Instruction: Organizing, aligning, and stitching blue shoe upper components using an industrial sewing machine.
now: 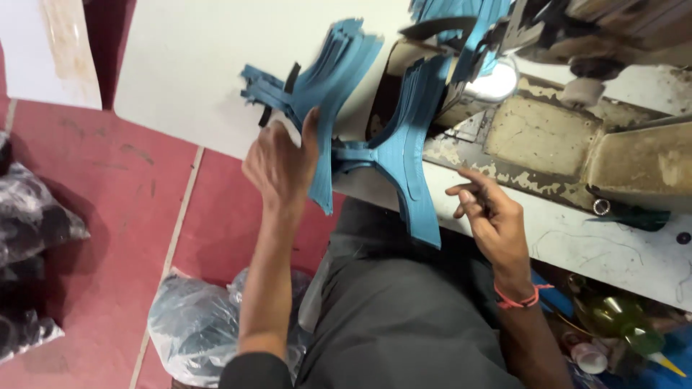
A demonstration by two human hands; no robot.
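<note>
Lowest in the frame lay a clear plastic bag (pixel 191 328) on the red floor (pixel 108 238). Above it, the left hand (pixel 281 162) was closed on a fanned stack of blue cut pieces (pixel 328 94) at centre. The right hand (pixel 490 216) hung loosely half-open and empty just beside a second blue bundle (pixel 414 151). A firm pinch at the narrow ends would probably keep the stack aligned. Farther up, the worn sewing machine (pixel 613 155) was cropped and its needle area blurred.

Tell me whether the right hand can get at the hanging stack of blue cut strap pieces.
Probably yes: the right hand is open beside the blue stack, with nothing between them.
</note>
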